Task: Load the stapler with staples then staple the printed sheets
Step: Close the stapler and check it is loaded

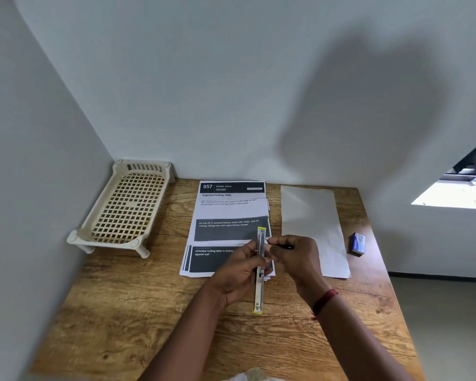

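A yellow-and-silver stapler (259, 287) is swung fully open into one long strip, its metal channel facing up, over the near edge of the printed sheets (228, 213). My left hand (238, 273) grips its middle from the left. My right hand (293, 255) pinches a small strip of staples (268, 241) with thumb and forefinger, right at the upper part of the channel. The printed sheets lie fanned in a stack on the wooden table (149, 312). A small blue staple box (357, 244) stands to the right.
A blank white sheet (311, 224) lies right of the printed stack. A cream plastic rack (127, 207) sits in the back left corner against the walls. The table's right edge drops to the floor beside the staple box.
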